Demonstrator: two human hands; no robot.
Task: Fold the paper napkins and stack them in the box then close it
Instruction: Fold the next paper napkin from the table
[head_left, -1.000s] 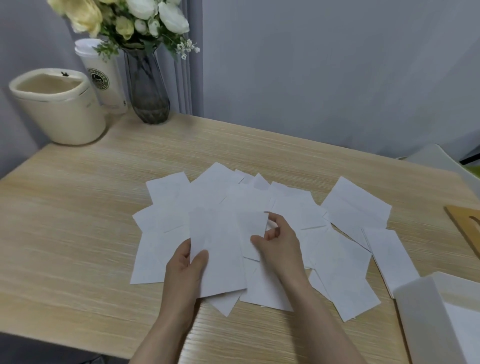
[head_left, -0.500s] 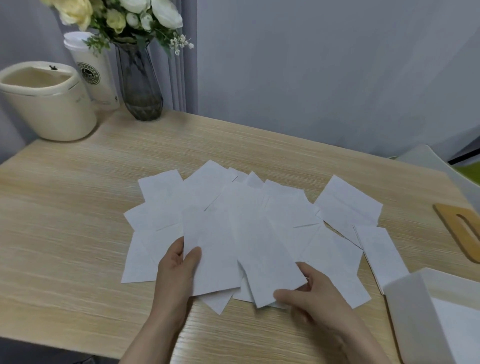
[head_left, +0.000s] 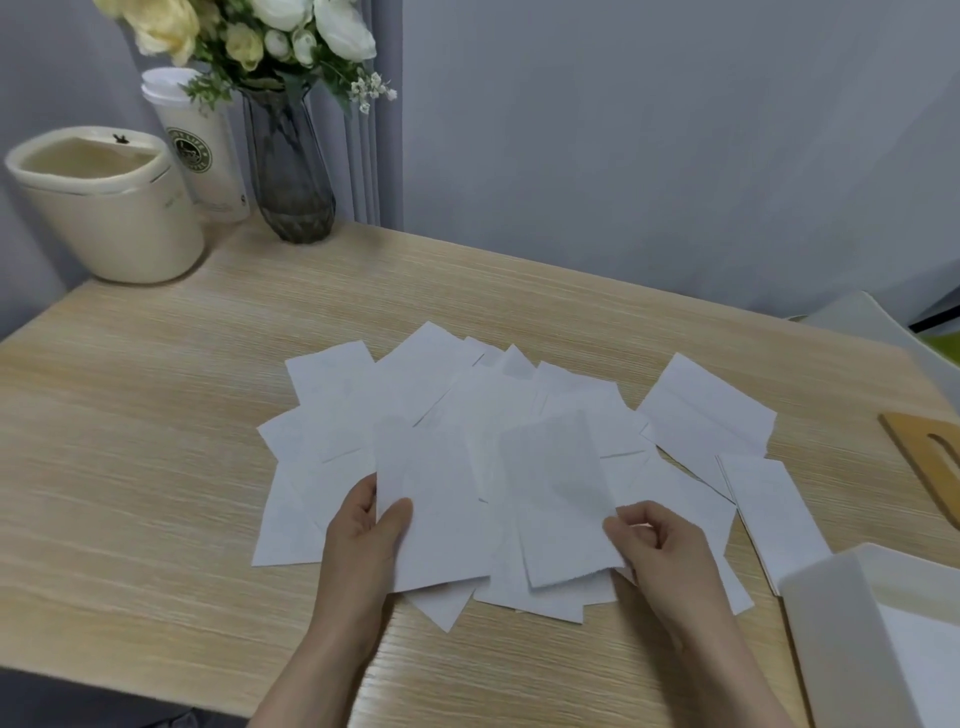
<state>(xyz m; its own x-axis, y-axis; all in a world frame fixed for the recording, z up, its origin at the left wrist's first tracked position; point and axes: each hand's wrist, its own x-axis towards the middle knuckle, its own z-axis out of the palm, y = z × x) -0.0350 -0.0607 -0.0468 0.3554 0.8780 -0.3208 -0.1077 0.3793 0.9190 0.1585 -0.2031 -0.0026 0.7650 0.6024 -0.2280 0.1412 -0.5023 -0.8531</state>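
Since half a second ago the right hand has lifted the near end of one napkin off the pile, so that sheet now stands tilted above the others, pinched at its lower right edge between thumb and curled fingers. Nearest the body, the left hand holds another napkin at its left edge, thumb on top and fingers under. At the near right corner stands the white box, open, with white paper inside. Both hands work over the spread of napkins lying overlapped across the middle of the pale wood-grain table. At the right edge lies a wooden lid. Far left stand a cream tub, a paper cup and a glass vase of flowers, against a grey wall.
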